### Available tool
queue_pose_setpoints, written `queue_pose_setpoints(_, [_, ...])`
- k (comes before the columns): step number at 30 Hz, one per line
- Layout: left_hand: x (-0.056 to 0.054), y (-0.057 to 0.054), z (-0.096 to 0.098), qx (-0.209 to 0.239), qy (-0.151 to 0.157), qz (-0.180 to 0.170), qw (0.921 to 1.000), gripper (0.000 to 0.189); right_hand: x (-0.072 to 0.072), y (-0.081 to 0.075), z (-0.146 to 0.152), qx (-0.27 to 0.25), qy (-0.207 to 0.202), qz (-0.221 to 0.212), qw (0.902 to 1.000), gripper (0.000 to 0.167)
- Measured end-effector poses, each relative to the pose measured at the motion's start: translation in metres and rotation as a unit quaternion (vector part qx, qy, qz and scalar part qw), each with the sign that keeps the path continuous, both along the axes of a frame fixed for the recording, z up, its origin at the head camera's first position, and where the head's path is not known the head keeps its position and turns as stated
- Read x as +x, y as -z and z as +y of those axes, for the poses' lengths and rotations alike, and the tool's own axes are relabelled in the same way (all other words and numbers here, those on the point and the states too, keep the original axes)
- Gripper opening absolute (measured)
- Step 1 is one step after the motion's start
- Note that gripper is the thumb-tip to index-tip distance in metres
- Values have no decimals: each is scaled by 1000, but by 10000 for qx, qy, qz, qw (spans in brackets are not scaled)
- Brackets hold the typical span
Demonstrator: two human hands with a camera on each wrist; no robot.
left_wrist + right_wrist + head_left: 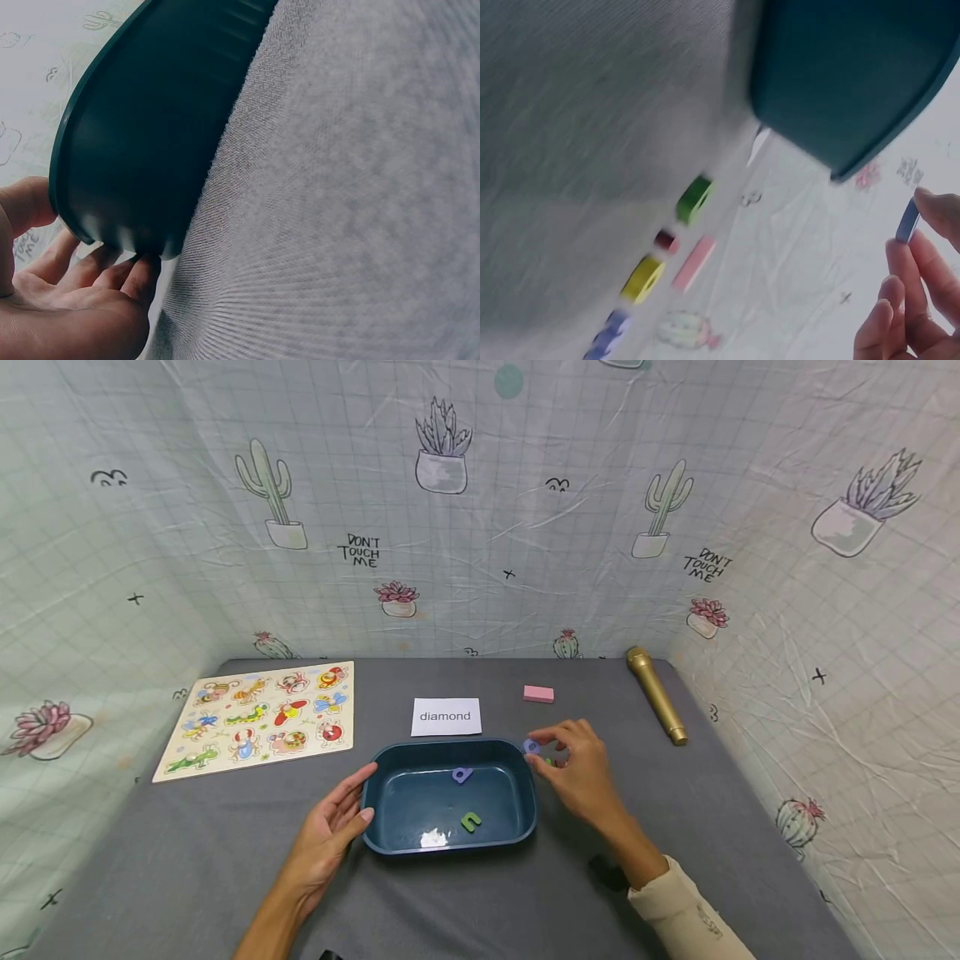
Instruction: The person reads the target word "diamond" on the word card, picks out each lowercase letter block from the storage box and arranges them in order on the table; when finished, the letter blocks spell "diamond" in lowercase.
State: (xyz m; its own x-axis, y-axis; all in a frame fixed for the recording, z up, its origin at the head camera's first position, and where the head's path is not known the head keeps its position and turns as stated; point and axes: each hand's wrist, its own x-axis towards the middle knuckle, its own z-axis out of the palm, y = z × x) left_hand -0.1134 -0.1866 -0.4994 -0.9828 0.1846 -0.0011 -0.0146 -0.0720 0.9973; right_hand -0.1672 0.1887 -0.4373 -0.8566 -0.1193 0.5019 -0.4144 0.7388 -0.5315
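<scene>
The left hand (pixel 332 825) loosely grips the blue tray (pixel 416 797) (seemingly steadying it); the right hand (pixel 583 768) pinches a purple letter (pixel 532 747).

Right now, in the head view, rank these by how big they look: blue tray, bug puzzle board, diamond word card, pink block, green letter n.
1. Blue tray and bug puzzle board: too alike to rank, and the tray sits nearer the camera.
2. Diamond word card
3. Pink block
4. Green letter n

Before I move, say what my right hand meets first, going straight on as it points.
Probably the blue tray, at its right rim; your right hand, pinching a purple piece, might pass above it, since height is unclear.
</scene>
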Motion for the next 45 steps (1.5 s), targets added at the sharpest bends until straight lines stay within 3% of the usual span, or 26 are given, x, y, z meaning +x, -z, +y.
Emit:
queue_pose_setpoints(17, [0, -1, 0, 23, -9, -63, 10000, 64, -7, 19, 70, 306, 488, 429, 9974, 31])
queue_pose_setpoints(24, [-1, -1, -1, 35, 1, -34, 10000, 64, -11, 22, 97, 451, 616, 337, 9965, 29])
queue_pose_setpoints(28, [-1, -1, -1, 41, 19, -18, 10000, 64, -14, 24, 111, 557, 601, 19, 9966, 27])
queue_pose_setpoints(35, [-1, -1, 0, 11, 22, -67, 10000, 64, -18, 25, 128, 917, 693, -927, 9890, 24])
queue_pose_setpoints(45, [-1, -1, 0, -13, -6, -172, 9999, 65, -29, 22, 131, 1269, 747, -1636, 9755, 22])
